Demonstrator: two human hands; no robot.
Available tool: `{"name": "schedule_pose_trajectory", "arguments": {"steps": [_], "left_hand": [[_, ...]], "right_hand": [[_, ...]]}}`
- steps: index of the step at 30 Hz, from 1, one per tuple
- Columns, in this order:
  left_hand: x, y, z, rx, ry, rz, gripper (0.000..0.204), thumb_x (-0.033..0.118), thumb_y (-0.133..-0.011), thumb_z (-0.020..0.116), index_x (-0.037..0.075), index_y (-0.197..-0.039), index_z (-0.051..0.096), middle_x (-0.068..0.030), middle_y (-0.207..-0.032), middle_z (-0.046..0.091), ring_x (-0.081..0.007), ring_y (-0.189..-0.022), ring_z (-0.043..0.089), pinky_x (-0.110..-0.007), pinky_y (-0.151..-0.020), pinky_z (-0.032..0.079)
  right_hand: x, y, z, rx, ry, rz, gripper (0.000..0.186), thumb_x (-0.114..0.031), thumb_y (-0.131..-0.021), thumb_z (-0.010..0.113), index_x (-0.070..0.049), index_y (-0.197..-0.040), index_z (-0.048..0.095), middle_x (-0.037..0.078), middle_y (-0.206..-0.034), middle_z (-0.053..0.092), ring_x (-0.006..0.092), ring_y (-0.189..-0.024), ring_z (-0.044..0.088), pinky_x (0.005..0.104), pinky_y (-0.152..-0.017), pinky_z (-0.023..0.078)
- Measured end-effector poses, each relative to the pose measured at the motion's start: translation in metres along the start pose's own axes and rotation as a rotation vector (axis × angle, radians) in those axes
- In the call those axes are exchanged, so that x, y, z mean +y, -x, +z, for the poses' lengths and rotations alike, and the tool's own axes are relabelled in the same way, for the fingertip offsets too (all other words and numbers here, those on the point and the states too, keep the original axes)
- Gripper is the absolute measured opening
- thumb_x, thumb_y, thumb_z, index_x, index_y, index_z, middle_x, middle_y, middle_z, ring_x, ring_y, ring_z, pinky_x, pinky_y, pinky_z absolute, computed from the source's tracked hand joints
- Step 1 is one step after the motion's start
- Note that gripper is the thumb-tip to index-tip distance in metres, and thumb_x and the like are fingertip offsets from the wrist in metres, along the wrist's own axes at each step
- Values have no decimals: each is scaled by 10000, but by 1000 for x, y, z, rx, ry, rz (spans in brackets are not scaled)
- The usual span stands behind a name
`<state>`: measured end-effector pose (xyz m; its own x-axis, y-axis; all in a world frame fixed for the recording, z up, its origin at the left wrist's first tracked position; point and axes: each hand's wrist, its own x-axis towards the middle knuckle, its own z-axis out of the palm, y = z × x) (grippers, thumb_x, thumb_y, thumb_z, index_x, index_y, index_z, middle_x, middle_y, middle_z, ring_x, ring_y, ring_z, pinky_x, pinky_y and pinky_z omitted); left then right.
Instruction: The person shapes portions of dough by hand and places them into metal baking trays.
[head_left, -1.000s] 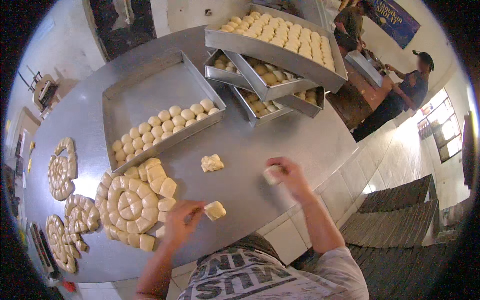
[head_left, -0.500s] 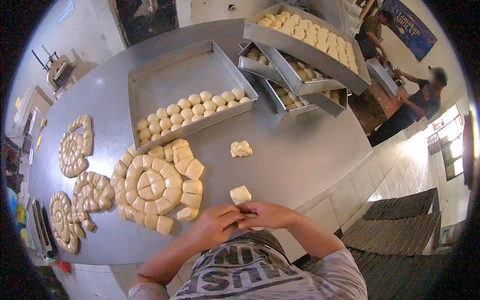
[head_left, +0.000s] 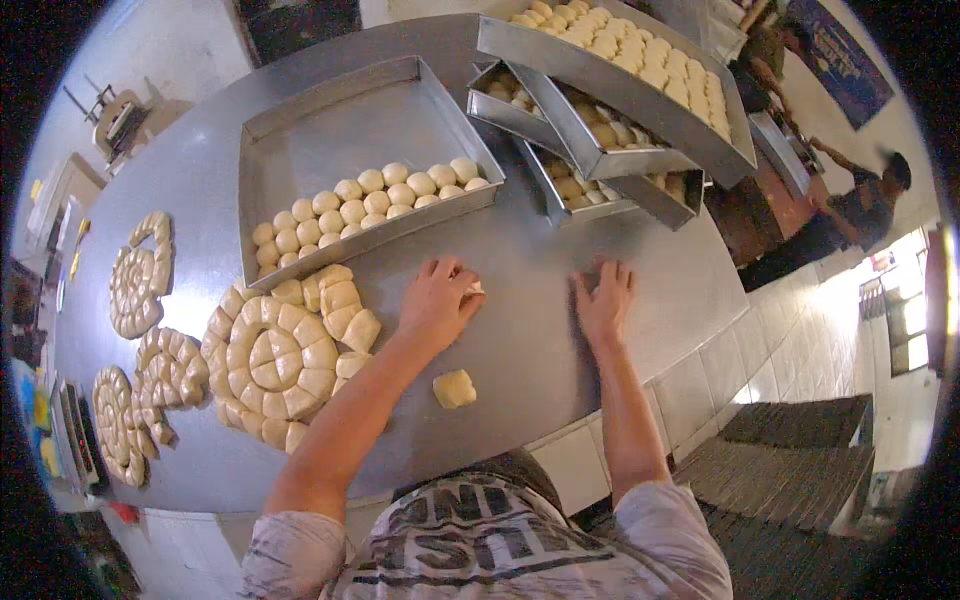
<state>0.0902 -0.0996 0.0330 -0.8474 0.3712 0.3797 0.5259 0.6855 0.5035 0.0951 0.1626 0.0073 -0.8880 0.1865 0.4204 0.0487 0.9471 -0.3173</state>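
My left hand (head_left: pixel 436 302) is closed over a small piece of dough (head_left: pixel 475 288) on the metal table, and only a pale edge of the dough shows beside the fingers. To its right, my right hand (head_left: pixel 604 303) is open above or on the tabletop, fingers apart, with nothing in it. A second loose dough piece (head_left: pixel 455 390) lies nearer to me, between my forearms. Left of my left forearm sits a large coil of cut dough (head_left: pixel 280 360), partly hidden by that arm. Beyond my left hand, a metal tray (head_left: pixel 372 236) holds rows of round dough balls (head_left: pixel 352 212).
Stacked trays (head_left: pixel 600 165) of dough stand crosswise at the far right of the table (head_left: pixel 530 330). Smaller cut coils (head_left: pixel 140 285) lie at the left. Two people (head_left: pixel 870 205) work beyond the right edge, above a tiled side (head_left: pixel 700 400).
My hands were together near the table's front edge. They have parted and reached forward, the left onto the farther dough piece, the right out to the right. The view has shifted slightly.
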Motion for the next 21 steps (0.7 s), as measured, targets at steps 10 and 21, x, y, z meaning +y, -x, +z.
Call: {"name": "schedule_pose_trajectory", "arguments": {"steps": [10, 21], "left_hand": [[-25, 8, 30, 4, -1, -140, 276, 184, -805, 603, 73, -1051, 543, -109, -994, 542, -304, -916, 501, -386, -816, 434], [4, 122, -83, 400, 957, -943, 158, 175, -836, 624, 111, -905, 498, -14, -877, 536, -72, -786, 489, -222, -639, 401]], "right_hand": [[12, 4, -13, -96, -104, -193, 231, -159, -749, 639, -10, -892, 536, 166, -945, 523, 352, -925, 479, 456, -854, 382], [-125, -114, -44, -51, -1736, 114, 375, -146, -841, 586, -28, -1190, 515, 28, -1108, 557, 125, -962, 521, 262, -836, 425]]}}
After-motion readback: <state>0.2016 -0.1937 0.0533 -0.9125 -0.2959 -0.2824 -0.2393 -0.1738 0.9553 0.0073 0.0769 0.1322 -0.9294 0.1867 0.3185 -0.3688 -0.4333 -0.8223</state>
